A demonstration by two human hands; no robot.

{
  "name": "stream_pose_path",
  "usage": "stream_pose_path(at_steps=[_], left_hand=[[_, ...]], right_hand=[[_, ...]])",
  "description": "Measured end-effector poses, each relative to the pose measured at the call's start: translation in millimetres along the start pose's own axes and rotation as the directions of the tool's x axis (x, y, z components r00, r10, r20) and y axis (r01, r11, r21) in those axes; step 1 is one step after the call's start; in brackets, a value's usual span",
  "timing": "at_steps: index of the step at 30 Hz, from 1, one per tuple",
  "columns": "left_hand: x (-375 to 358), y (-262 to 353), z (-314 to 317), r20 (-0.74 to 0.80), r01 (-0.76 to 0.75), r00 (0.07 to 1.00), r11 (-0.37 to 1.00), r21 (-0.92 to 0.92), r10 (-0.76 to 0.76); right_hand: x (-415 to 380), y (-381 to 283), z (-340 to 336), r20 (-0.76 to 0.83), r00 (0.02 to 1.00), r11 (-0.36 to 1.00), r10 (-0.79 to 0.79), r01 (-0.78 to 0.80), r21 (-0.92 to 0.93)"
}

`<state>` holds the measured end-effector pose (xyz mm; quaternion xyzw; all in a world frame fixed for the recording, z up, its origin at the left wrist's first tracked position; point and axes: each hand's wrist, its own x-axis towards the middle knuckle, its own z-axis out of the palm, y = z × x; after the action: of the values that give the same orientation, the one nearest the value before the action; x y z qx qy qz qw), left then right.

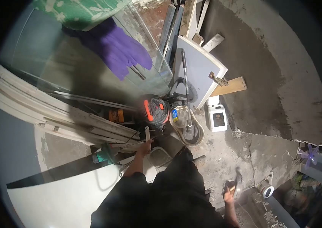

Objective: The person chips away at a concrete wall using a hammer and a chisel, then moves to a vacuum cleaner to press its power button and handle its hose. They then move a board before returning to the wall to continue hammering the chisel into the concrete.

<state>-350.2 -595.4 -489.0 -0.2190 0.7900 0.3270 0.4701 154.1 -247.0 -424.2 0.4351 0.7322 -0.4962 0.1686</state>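
Observation:
My left hand [144,147] is closed around a pale, narrow stick-like piece [148,134], held upright near the vacuum cleaner. Beneath that wrist lies a large white panel [66,197], with a teal power tool [102,155] on its far edge. Low on the right, my right hand [228,195] grips the wooden handle of a trowel [239,182], whose grey blade is blurred over the dusty floor. Ahead of my body, a mixing paddle [186,87] stands in an oval bucket [201,137].
A black and orange vacuum cleaner [156,111] stands left of the bucket, a white jug [217,119] right of it. Glass sheets [151,81], a purple cloth [117,47] and a white-edged board [202,68] lean ahead. A white round container [266,190] sits lower right.

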Motion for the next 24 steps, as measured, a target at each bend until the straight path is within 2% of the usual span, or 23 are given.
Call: stream_pose_path(at_steps=[1,2,3,4,5,6,7,8,9,10,11,12,13,14,15,16,17,18,20,21,22,23,24], left_hand=[[10,0,2,-0.006,-0.04,0.999,0.996,-0.075,0.04],[18,-4,5,-0.015,-0.076,0.997,0.985,-0.154,0.075],[21,2,10,-0.01,-0.068,0.998,0.986,-0.154,0.067],[25,11,14,-0.062,-0.103,0.994,0.936,-0.337,0.088],[32,24,18,-0.117,-0.148,0.988,0.85,-0.506,0.102],[46,36,20,-0.113,-0.146,0.988,0.85,-0.506,0.102],[63,46,21,-0.116,-0.162,0.987,0.733,-0.661,0.113],[80,56,20,-0.119,-0.168,0.986,0.594,-0.787,0.121],[97,69,20,-0.121,-0.173,0.984,0.543,-0.821,0.129],[117,80,14,-0.109,-0.162,0.986,0.558,-0.813,0.128],[139,89,10,-0.169,-0.223,0.975,0.632,-0.742,0.146],[159,95,7,-0.224,-0.274,0.961,0.697,-0.663,0.165],[169,114,3,-0.277,-0.271,0.953,0.754,-0.598,0.123],[193,114,-3,-0.267,-0.251,0.958,0.758,-0.602,0.104],[220,117,-10,-0.392,-0.369,0.9,0.815,-0.447,0.193],[246,119,-15,-0.492,-0.464,0.819,0.844,-0.267,0.295],[256,127,-23,-0.494,-0.446,0.824,0.856,-0.261,0.279],[271,127,-27,-0.495,-0.432,0.829,0.861,-0.267,0.262],[301,123,-31,-0.484,-0.54,0.761,0.835,-0.102,0.432],[320,117,-17,-0.652,-0.405,0.658,0.907,0.114,0.376],[329,116,-18,-0.566,-0.394,0.748,0.918,0.043,0.347],[334,114,-14,-0.585,-0.322,0.708,0.918,0.23,0.395],[335,114,-9,-0.584,-0.232,0.678,0.884,0.407,0.447]], right_hand=[[17,1,15,-0.339,0.817,0.882,-0.467,0.458,-0.111],[31,-52,1,-0.328,0.819,0.872,-0.47,0.489,-0.029],[51,-75,8,-0.247,0.968,0.978,-0.05,0.098,0.184],[73,-99,7,-0.162,0.987,0.998,0.006,-0.016,-0.063],[104,-95,18,-0.047,0.956,0.94,-0.288,0.273,-0.204],[130,-118,25,0.13,0.932,0.934,-0.339,0.35,-0.071],[132,-213,12,0.305,0.94,0.985,0.153,-0.168,0.025],[161,-219,31,0.373,0.924,0.967,0.083,-0.165,0.195],[195,-230,56,0.384,0.922,0.961,-0.055,-0.055,0.27],[245,-224,93,0.407,0.913,0.94,-0.003,-0.136,0.313],[292,-239,120,0.293,0.931,0.949,-0.219,0.272,-0.157],[339,-269,144,0.313,0.939,0.942,-0.14,0.223,-0.25],[374,-296,166,0.138,0.976,0.935,-0.171,0.205,-0.29],[405,-344,168,0.137,0.98,0.907,-0.142,0.185,-0.38],[435,-386,169,0.38,0.905,0.702,-0.191,0.396,-0.591],[469,-400,193,0.198,0.978,0.853,-0.061,0.154,-0.499],[490,-423,210,0.104,0.99,0.836,-0.093,0.135,-0.532],[516,-447,221,0.137,0.99,0.79,-0.042,0.117,-0.602],[566,-471,243,0.102,0.993,0.81,-0.062,0.109,-0.576],[588,-475,256,0.042,0.987,0.758,-0.154,0.145,-0.636],[613,-478,264,0.048,0.965,0.564,-0.258,0.19,-0.804],[627,-482,266,0.019,0.948,0.515,-0.319,0.19,-0.836],[642,-488,268,-0.007,0.958,0.44,-0.286,0.125,-0.889]])
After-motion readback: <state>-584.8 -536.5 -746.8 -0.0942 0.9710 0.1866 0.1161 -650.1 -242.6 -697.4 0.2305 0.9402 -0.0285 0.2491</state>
